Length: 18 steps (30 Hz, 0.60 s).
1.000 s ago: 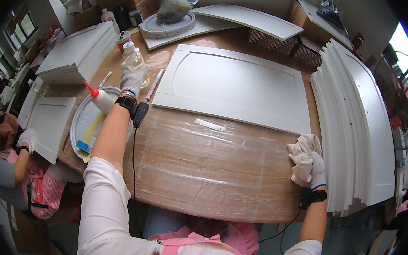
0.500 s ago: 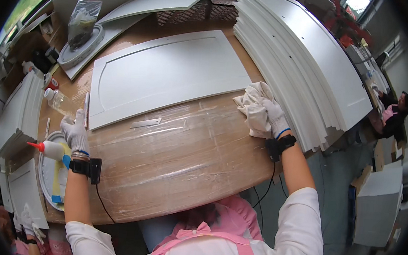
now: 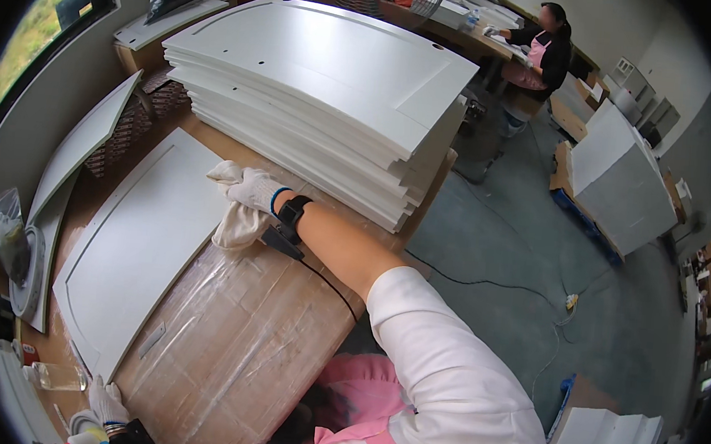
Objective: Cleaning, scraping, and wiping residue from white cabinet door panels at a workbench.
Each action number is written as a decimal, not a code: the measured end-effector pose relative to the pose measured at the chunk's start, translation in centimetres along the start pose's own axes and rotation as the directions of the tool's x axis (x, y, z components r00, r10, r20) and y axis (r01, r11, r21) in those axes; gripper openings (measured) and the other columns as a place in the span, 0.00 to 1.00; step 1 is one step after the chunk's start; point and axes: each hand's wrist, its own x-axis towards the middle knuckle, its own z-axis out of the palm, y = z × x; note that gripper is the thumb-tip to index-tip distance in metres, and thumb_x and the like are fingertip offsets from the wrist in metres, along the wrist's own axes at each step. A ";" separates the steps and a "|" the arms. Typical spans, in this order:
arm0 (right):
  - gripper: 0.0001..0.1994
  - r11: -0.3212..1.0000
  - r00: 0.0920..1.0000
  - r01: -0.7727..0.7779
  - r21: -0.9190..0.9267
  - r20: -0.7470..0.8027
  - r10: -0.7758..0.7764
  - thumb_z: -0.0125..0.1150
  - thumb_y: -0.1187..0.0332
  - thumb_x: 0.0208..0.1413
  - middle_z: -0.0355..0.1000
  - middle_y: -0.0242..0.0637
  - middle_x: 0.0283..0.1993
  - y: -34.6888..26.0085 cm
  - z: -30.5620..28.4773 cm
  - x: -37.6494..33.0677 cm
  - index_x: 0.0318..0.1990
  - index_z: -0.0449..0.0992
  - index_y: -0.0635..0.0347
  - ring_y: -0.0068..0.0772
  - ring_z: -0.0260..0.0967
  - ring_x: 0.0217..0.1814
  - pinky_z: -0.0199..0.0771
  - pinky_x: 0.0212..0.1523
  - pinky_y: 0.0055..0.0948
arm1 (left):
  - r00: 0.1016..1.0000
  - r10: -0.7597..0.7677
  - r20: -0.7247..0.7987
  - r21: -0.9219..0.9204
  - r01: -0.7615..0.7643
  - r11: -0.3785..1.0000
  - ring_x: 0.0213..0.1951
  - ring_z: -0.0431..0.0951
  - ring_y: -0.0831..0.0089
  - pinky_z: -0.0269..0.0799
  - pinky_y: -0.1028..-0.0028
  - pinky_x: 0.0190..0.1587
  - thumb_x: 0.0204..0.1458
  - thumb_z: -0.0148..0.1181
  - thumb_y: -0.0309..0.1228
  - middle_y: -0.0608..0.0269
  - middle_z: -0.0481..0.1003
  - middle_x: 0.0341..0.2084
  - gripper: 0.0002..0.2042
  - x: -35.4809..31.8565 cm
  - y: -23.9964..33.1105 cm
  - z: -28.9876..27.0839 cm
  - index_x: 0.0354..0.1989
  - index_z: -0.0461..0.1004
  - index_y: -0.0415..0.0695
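Observation:
My right hand [image 3: 254, 189], in a white glove with a black wrist strap, is closed on a crumpled white rag [image 3: 236, 223] at the near edge of a white cabinet door panel [image 3: 141, 243]. That panel lies flat on a wooden table wrapped in clear plastic film [image 3: 236, 355]. Just beyond the hand rises a tall stack of white door panels [image 3: 324, 86]. My left hand [image 3: 107, 407], also gloved, shows at the bottom left edge near a small clear bottle [image 3: 59, 376]; what it holds is cut off by the frame.
More white panels lean against the wall at the left [image 3: 85, 151]. A round plate-like object and a plastic bag [image 3: 12, 237] sit at the far left. Another person [image 3: 544, 53] sits at a far bench. A white cabinet [image 3: 618, 176] stands on the grey floor, which a black cable crosses.
The view has swung to the right, putting the panel stack and the far room in sight. My right hand stays on the rag by the stack; my left hand has slid to the bottom edge.

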 end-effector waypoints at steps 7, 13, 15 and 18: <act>0.27 1.000 0.996 0.005 -0.030 0.088 -0.002 0.60 0.51 0.49 0.74 0.57 0.53 -2.2 1.0 1.5 0.49 0.79 0.64 0.51 0.74 0.55 0.73 0.54 0.39 | 1.000 0.011 -0.024 -0.042 -0.012 0.999 0.48 0.71 0.78 0.69 0.76 0.46 0.61 0.56 0.40 0.67 0.74 0.48 0.17 1.7 -0.2 -3.2 0.56 0.71 0.47; 0.21 0.999 0.991 -0.027 0.045 0.130 0.021 0.55 0.62 0.56 0.74 0.51 0.55 -2.9 0.0 1.6 0.56 0.75 0.59 0.41 0.73 0.56 0.71 0.56 0.31 | 1.000 -0.009 0.017 -0.132 0.012 0.991 0.50 0.71 0.77 0.69 0.74 0.47 0.63 0.54 0.40 0.69 0.74 0.49 0.16 1.4 -0.1 -3.0 0.56 0.71 0.49; 0.21 0.973 0.980 -0.108 0.206 0.184 0.069 0.52 0.67 0.58 0.74 0.46 0.57 -4.0 -1.7 -0.6 0.60 0.73 0.57 0.37 0.72 0.57 0.70 0.57 0.28 | 0.999 -0.023 0.048 -0.189 0.032 0.981 0.52 0.70 0.77 0.70 0.73 0.47 0.63 0.55 0.39 0.69 0.73 0.50 0.16 0.8 -0.2 -3.0 0.55 0.71 0.48; 0.27 0.816 0.956 -0.244 0.524 0.274 0.110 0.45 0.77 0.60 0.66 0.30 0.64 -5.3 -3.9 -2.8 0.68 0.65 0.47 0.27 0.64 0.62 0.67 0.58 0.23 | 1.000 0.002 -0.023 -0.147 -0.006 0.989 0.48 0.73 0.77 0.72 0.76 0.42 0.63 0.55 0.39 0.69 0.75 0.48 0.16 -0.1 0.6 -1.8 0.56 0.71 0.48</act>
